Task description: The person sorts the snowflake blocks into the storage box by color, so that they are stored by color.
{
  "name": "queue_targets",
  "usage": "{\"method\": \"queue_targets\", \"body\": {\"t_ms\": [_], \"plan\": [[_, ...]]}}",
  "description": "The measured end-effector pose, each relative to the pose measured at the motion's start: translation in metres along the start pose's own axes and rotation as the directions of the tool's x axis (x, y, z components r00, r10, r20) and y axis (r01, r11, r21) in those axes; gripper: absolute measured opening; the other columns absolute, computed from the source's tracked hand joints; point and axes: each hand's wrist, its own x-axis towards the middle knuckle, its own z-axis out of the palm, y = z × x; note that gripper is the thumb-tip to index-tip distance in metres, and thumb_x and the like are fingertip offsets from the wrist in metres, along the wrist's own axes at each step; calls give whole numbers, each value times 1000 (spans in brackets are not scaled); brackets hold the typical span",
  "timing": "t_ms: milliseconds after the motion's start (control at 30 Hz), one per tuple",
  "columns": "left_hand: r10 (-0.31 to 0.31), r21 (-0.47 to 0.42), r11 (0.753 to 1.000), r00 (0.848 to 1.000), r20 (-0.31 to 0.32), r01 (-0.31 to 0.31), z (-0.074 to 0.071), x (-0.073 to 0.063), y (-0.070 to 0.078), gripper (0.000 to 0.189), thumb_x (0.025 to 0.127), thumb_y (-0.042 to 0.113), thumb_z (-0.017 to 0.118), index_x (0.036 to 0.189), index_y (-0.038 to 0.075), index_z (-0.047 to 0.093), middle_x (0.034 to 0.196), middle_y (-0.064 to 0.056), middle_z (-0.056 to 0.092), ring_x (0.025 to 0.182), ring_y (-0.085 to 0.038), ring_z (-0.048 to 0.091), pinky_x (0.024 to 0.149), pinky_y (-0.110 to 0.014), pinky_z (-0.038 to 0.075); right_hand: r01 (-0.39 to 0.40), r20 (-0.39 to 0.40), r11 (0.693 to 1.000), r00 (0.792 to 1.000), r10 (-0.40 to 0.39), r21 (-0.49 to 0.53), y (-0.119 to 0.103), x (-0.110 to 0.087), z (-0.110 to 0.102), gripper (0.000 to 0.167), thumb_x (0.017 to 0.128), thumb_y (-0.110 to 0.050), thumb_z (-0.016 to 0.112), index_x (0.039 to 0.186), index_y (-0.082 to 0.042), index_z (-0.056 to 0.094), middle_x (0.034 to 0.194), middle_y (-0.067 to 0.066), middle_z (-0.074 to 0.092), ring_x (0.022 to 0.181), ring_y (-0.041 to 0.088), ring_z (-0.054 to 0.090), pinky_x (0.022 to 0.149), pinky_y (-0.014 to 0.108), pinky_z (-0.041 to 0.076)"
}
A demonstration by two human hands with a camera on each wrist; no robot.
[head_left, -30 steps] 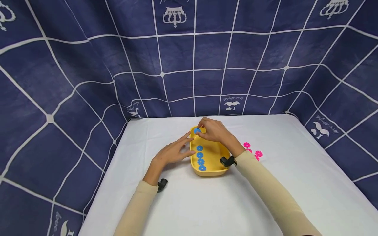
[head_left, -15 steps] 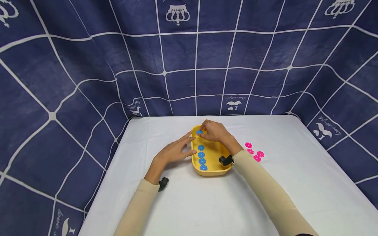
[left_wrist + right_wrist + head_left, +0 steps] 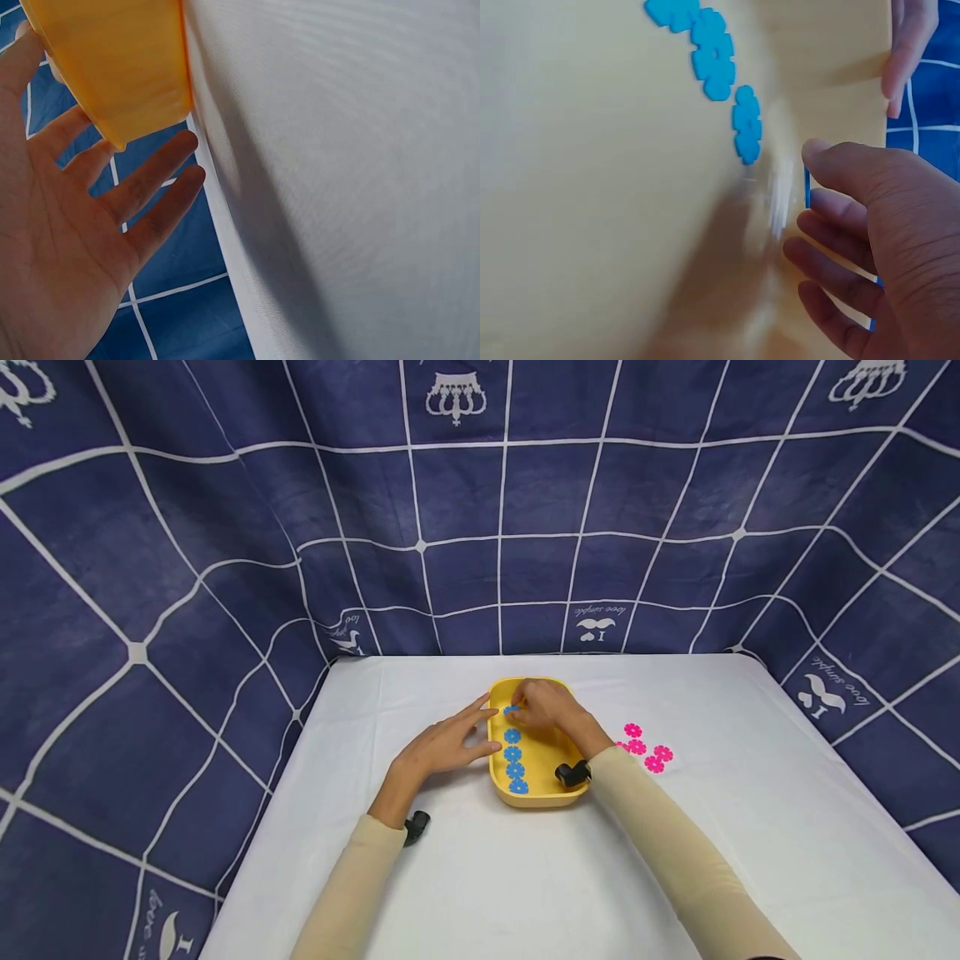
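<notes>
A yellow tray (image 3: 546, 752) stands on the white table. Along its left side several blue flower-shaped discs (image 3: 513, 753) lie in a row. My right hand (image 3: 546, 703) is over the far half of the tray, pinching another blue flower-shaped disc (image 3: 512, 711) between thumb and fingertips. In the right wrist view this held disc (image 3: 807, 189) shows edge-on, just beyond the end disc of the row (image 3: 746, 124). My left hand (image 3: 442, 747) is at the tray's left side, fingers spread and fingertips right at the rim. The left wrist view shows its palm beside the tray's outer wall (image 3: 127, 67).
Several pink flower-shaped discs (image 3: 636, 747) lie on the table to the right of the tray, close to my right sleeve (image 3: 660, 835). A dark blue curtain with white grid lines (image 3: 457, 572) hangs behind the table and along both sides.
My right hand has drawn nearer to me with the blue disc, toward the row, and the disc has tipped. More of the pink discs show now. My left hand stays at the rim.
</notes>
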Motion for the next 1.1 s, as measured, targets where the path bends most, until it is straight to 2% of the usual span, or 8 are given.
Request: {"method": "queue_targets", "body": {"t_ms": [133,400,567,733,1100], "plan": [[2,-2,1000,1000,0,-2,0,0,1,74,100,68,63,164,34,46,178,19,19,136,-21,61,112,-55,50,18,0,1000,1000,-18,3,2,-3,4,39,96,-41,80,118,-9,78,113,4,77,99,22,68,96,40,57],[12,-1,1000,1000,0,-12,-1,0,3,75,101,67,63,165,31,46,179,17,18,140,-23,60,112,-56,50,17,21,1000,1000,-16,-18,4,-2,8,37,96,-43,80,118,-13,80,119,2,76,96,19,67,89,37,58],[3,0,1000,1000,0,-3,-2,-1,3,75,100,68,63,164,32,46,179,18,17,144,-23,56,114,-55,48,31,15,999,999,-31,-22,7,0,12,36,96,-43,81,117,-13,81,122,3,76,99,19,67,91,38,58],[0,5,1000,1000,6,0,-2,-1,4,75,101,68,62,164,33,46,179,18,18,138,-20,60,113,-54,50,38,11,999,999,-38,-37,8,0,15,34,95,-43,81,114,-15,82,120,3,77,101,21,68,93,41,58],[8,10,1000,1000,-3,-8,-2,-1,2,75,101,69,62,165,34,45,179,18,19,135,-19,62,112,-54,50,45,23,999,999,-45,-15,8,0,12,36,97,-41,80,120,-13,81,128,5,75,115,24,70,102,43,58]]}}
